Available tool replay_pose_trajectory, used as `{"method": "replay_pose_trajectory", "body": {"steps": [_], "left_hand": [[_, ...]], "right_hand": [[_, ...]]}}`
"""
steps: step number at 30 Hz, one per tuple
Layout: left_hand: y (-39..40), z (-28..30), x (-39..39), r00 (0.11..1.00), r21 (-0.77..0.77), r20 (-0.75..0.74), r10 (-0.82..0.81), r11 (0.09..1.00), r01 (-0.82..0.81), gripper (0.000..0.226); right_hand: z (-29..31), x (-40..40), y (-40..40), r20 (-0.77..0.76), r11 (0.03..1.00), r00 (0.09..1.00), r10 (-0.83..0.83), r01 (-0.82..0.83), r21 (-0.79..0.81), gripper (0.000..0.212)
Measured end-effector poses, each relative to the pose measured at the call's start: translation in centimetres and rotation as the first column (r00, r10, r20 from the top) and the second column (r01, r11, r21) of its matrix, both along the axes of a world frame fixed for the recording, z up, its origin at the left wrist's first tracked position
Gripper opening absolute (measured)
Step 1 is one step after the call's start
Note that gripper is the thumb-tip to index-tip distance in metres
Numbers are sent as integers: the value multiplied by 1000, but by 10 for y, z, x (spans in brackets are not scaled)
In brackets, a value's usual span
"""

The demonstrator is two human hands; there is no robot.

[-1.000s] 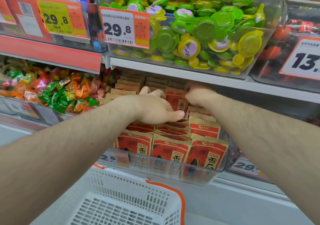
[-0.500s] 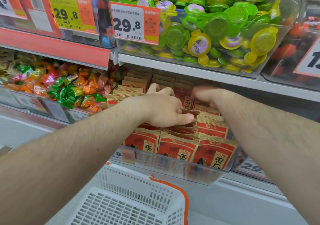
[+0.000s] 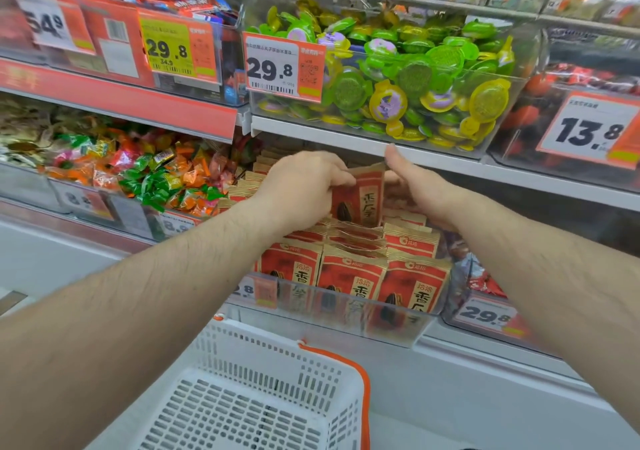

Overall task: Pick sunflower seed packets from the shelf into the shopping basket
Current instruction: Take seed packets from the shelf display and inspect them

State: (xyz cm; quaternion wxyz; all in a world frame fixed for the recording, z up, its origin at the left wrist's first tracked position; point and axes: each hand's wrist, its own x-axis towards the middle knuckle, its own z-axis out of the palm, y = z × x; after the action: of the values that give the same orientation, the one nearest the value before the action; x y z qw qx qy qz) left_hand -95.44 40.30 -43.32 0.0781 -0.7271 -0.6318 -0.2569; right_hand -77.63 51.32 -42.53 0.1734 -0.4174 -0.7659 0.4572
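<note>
The left hand [image 3: 304, 190] now pinches a sunflower seed packet [image 3: 360, 195] raised upright out of the stack, where a moment ago both hands were pressed down among the packets; the right hand [image 3: 415, 190] steadies it with thumb raised, fingers hidden. The packet seems free to go down into the shopping basket [image 3: 263, 390], which shows no packets.

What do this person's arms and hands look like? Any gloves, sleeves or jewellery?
Both arms are bare for all their visible length: no sleeve shows in view. The forearms are hairy. The left hand and the right hand wear no gloves, and no ring, watch or bracelet shows on the visible parts. The fingers of both are partly hidden among the packets.
</note>
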Motion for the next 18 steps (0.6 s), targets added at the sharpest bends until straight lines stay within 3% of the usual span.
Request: {"method": "replay_pose_trajectory", "body": {"steps": [2,4,6,10,13,16,18], "left_hand": [[-2,4,-1,997,161,79,-4,987,-9,36],[-6,13,2,979,283,202,-13,958,-46,28],[-11,26,5,932,348,359,-42,933,-91,26],[-24,50,7,745,426,647,-164,888,-175,36],[-34,60,6,586,432,778,-227,870,-237,29],[-47,63,10,344,377,890,-301,908,-181,14],[-57,57,12,238,323,931,-279,931,-172,9]], "right_hand": [[-1,3,-6,84,978,996,30,-46,202,66],[-1,3,-13,210,888,977,-39,-62,456,35],[7,0,-27,152,849,987,-51,-37,526,18],[25,-11,-54,-41,814,998,-39,56,578,11],[30,-16,-75,-143,831,990,-6,84,549,17],[28,-21,-96,-214,880,976,47,60,471,27],[23,-24,-107,-251,923,965,72,31,384,29]]}}
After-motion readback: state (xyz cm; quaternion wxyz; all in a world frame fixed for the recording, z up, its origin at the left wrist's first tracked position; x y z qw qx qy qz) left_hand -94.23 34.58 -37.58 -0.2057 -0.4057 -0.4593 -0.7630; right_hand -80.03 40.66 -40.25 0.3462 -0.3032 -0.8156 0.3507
